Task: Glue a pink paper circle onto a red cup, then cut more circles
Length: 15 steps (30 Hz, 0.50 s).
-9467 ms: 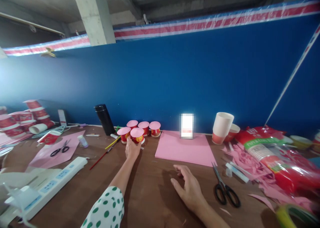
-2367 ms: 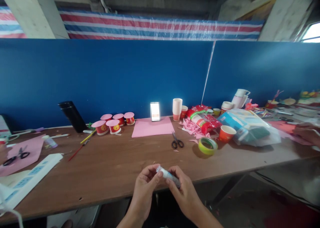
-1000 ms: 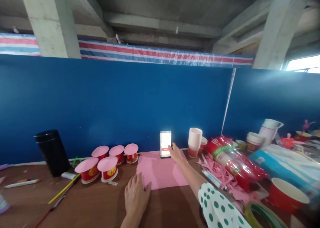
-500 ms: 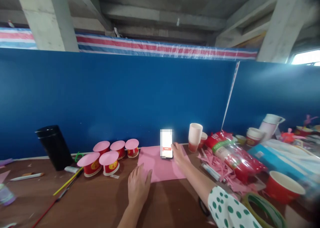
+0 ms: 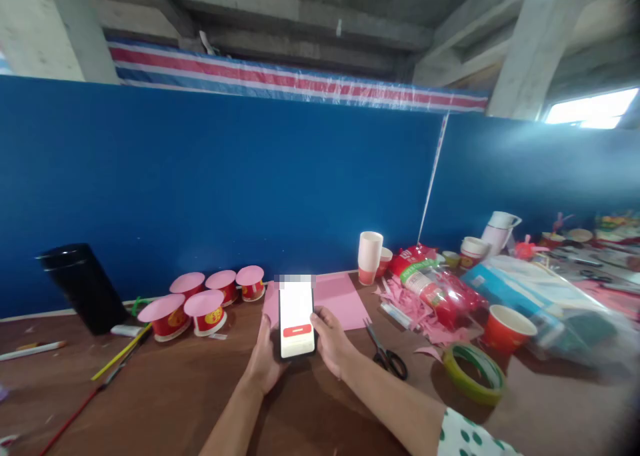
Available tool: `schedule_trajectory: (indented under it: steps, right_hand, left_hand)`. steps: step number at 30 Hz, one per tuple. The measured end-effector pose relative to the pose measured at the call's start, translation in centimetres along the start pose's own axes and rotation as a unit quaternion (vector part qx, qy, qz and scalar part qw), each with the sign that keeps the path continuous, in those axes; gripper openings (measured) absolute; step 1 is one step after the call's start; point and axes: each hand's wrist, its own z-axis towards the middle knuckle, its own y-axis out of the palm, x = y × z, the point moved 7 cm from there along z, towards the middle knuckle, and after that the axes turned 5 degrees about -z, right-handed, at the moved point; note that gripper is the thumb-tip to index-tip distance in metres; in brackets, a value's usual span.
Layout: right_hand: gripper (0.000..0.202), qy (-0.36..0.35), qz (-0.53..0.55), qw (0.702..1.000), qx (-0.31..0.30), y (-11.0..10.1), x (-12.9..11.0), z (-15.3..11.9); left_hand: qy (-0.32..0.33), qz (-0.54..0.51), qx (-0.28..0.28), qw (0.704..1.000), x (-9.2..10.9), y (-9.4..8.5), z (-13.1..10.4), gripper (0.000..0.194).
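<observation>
— what are the hands doing?
— the left hand (image 5: 267, 361) and right hand (image 5: 334, 341) grasp the phone (image 5: 297, 319) by its sides, fingers curled around it, screen lit.
— where is it?
— upright, in front of the pink paper (image 5: 340, 299).
— and nearby?
— scissors (image 5: 383, 355) to the right; farther back, five pink-topped cups (image 5: 205, 311) to the left.

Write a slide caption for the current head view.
Two hands hold a lit phone above a brown table, with pink-topped red cups to the left and scissors to the right.
</observation>
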Motion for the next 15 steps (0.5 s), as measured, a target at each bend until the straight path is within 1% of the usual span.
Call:
schedule_trajectory:
  steps: [2,5,7,10,13,15]
  right_hand:
    - [0.024,0.006,0.012,1.0,-0.008,0.6,-0.1,0.1]
    - [0.023,0.005,0.014,1.0,-0.015,1.3,-0.2,0.5]
    - [0.021,0.003,0.011,1.0,-0.015,1.5,-0.2,0.7]
    - [0.021,0.002,-0.006,1.0,-0.014,1.7,-0.3,0.9]
    - [0.026,0.002,-0.051,0.998,-0.036,1.9,-0.7,0.9]
    - [0.03,0.0,-0.12,0.992,-0.046,1.6,-1.3,0.6]
  left_hand:
    - [-0.01,-0.043,-0.009,0.999,-0.1,-0.3,-0.2,0.056]
    - [-0.039,-0.096,-0.041,0.994,-0.3,-0.5,-0.1,0.055]
    - [-0.054,-0.107,-0.049,0.992,-0.4,-0.8,0.0,0.054]
    - [-0.051,-0.105,-0.049,0.992,-0.4,-1.0,0.1,0.054]
    - [-0.044,-0.095,-0.051,0.993,-0.1,-1.0,0.1,0.054]
    - [-0.04,-0.084,-0.051,0.994,0.1,-0.9,-0.1,0.054]
